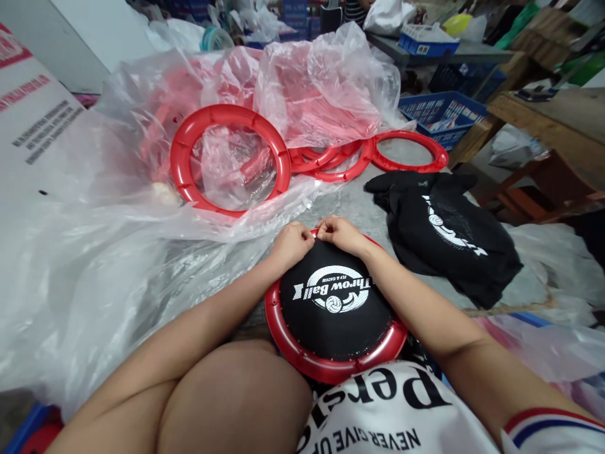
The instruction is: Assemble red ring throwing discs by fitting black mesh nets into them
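Note:
A red plastic ring (288,343) rests against my lap, with black mesh fabric (312,334) printed "Throw Ball" stretched across its opening. At the ring's far edge, my left hand (292,243) has its fingers closed in a pinch on the fabric's edge. Close beside it on the right, my right hand (344,233) pinches the same edge, thumb and fingertips pressed together. Both hands nearly touch. The fabric meets the rim along the near side, and my fingers partly hide the far rim.
Black printed fabric pieces (449,233) lie in a pile to the right. An upright-leaning red ring (182,157) and a flat red ring (437,154) stand near a clear plastic bag (326,82) of red parts. A blue crate (444,104) sits behind; a white box (28,120) stands left.

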`<state>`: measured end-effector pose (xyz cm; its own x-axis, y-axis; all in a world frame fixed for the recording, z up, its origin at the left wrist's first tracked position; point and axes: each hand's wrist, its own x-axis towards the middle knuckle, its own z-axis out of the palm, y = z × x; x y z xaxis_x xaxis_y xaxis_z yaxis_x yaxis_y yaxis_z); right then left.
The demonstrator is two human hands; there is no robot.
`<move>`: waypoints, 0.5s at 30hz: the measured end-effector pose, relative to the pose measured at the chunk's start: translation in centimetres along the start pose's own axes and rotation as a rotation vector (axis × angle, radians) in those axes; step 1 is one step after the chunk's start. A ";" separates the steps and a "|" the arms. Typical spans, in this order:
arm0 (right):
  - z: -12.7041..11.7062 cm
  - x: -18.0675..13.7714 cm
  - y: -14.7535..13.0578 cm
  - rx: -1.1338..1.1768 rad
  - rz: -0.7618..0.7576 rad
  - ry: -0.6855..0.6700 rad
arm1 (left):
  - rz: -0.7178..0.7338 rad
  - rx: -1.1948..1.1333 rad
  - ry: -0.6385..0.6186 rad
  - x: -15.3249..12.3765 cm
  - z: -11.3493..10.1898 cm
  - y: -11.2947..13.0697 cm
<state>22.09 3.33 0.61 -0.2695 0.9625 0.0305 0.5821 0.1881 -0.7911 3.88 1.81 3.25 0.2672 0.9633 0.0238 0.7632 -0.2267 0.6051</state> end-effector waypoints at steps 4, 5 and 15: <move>-0.1 0.0 -0.1 -0.002 -0.008 -0.005 | -0.043 -0.042 0.019 0.1 0.1 0.0; -0.1 0.0 -0.2 0.007 -0.011 -0.005 | -0.047 -0.049 0.018 0.1 0.1 0.1; -0.7 -0.4 -0.7 0.113 -0.048 -0.058 | 0.131 0.225 -0.007 -1.2 -0.6 1.4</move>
<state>22.32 2.93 1.56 -0.3409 0.9394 0.0376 0.4783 0.2077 -0.8533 4.29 0.46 4.55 0.3756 0.9229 0.0841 0.8335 -0.3761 0.4047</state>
